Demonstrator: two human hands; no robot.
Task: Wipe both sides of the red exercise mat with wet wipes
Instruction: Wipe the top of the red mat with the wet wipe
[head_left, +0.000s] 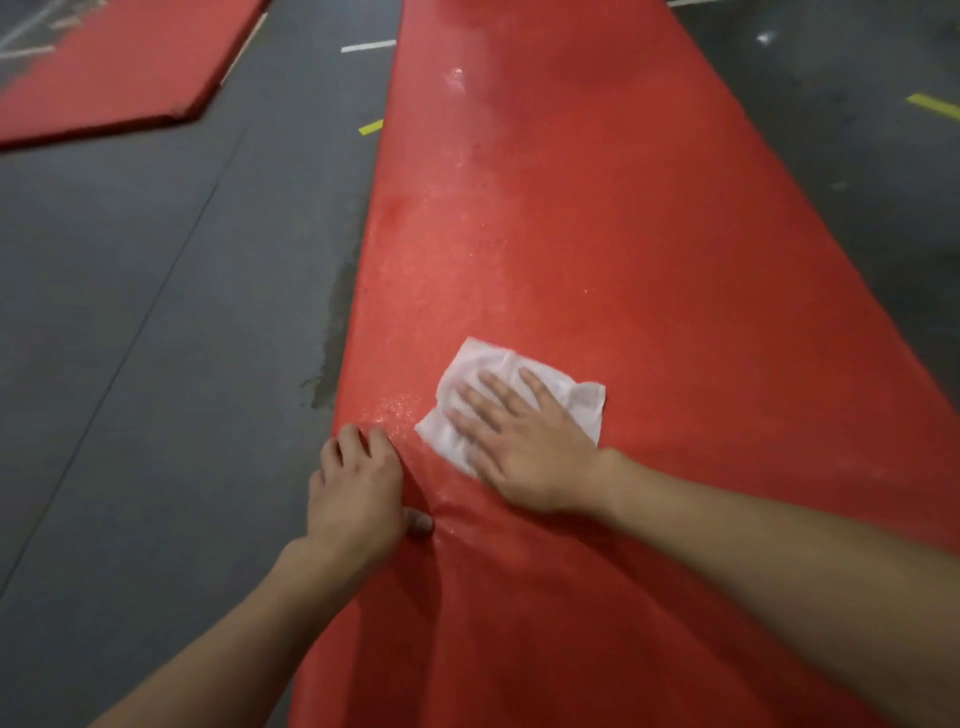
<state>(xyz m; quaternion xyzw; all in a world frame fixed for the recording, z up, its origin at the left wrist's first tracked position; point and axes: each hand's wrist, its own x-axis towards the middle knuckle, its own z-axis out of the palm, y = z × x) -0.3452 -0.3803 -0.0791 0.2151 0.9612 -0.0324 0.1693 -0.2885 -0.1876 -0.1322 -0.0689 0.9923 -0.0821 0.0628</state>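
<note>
A long red exercise mat (571, 234) stretches away from me across a dark grey floor, its surface glistening with wet patches. A white wet wipe (582, 402) lies spread flat on the mat near its left edge. My right hand (519, 441) presses on the wipe with straight, spread fingers. My left hand (358, 488) grips the mat's left edge, fingers curled over it and thumb on the red surface, where the mat puckers into a fold.
A second red mat (119, 67) lies on the floor at the far left. The grey floor (156, 312) carries white and yellow tape marks (371, 126) and a damp smear beside the mat's left edge.
</note>
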